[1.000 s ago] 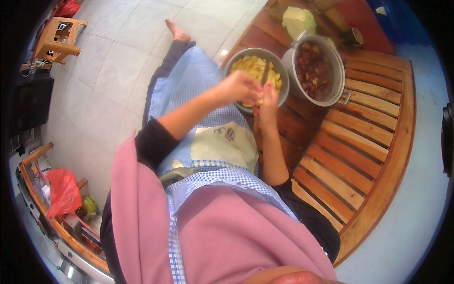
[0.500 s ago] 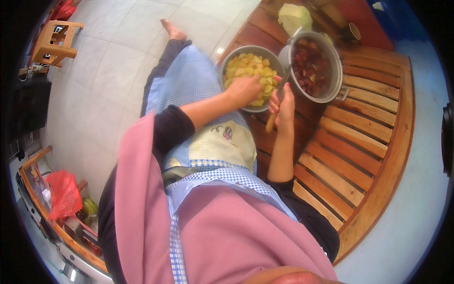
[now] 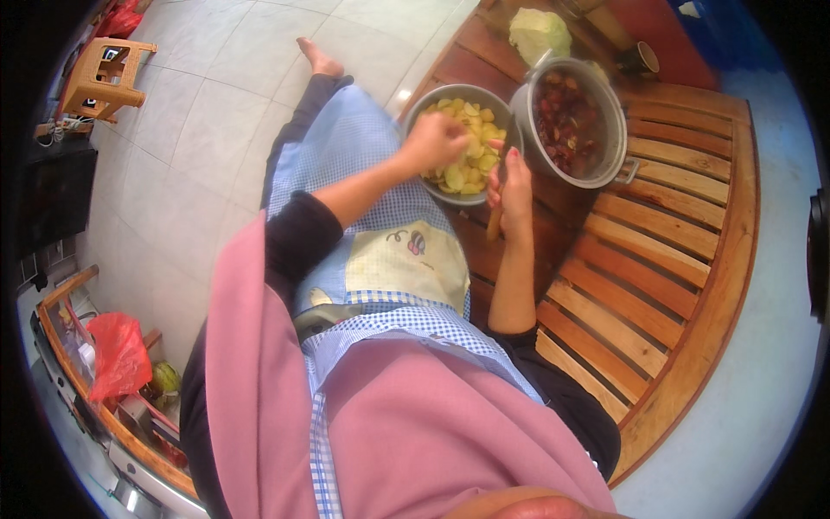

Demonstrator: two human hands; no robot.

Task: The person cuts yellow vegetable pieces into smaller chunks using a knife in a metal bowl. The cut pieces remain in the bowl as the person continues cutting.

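Note:
A grey metal bowl (image 3: 413, 111) of cut yellow chunks (image 3: 471, 164), which look like potato, stands on the slatted wooden seat. My left hand (image 3: 437, 143) is over the bowl's left side, its fingers curled together; what they hold, if anything, is hidden. At the bowl's right edge, my right hand (image 3: 516, 195) is closed round a knife (image 3: 494, 227) with a wooden handle, its blade pointing up and away. Right beside the bowl is a metal pot (image 3: 616, 156) with dark red-brown pieces (image 3: 566, 121) inside.
A pale green cabbage (image 3: 540, 35) lies behind the pot, near a dark cup (image 3: 644, 58). Wooden slats (image 3: 657, 233) spread to the right. On the left are a tan plastic stool (image 3: 108, 73) and a red plastic bag (image 3: 119, 355) by a wooden-framed shelf.
My left hand has moved left and slightly away from the knife, uncovering more of the yellow chunks. My right hand stays nearly in place with the knife, turned slightly.

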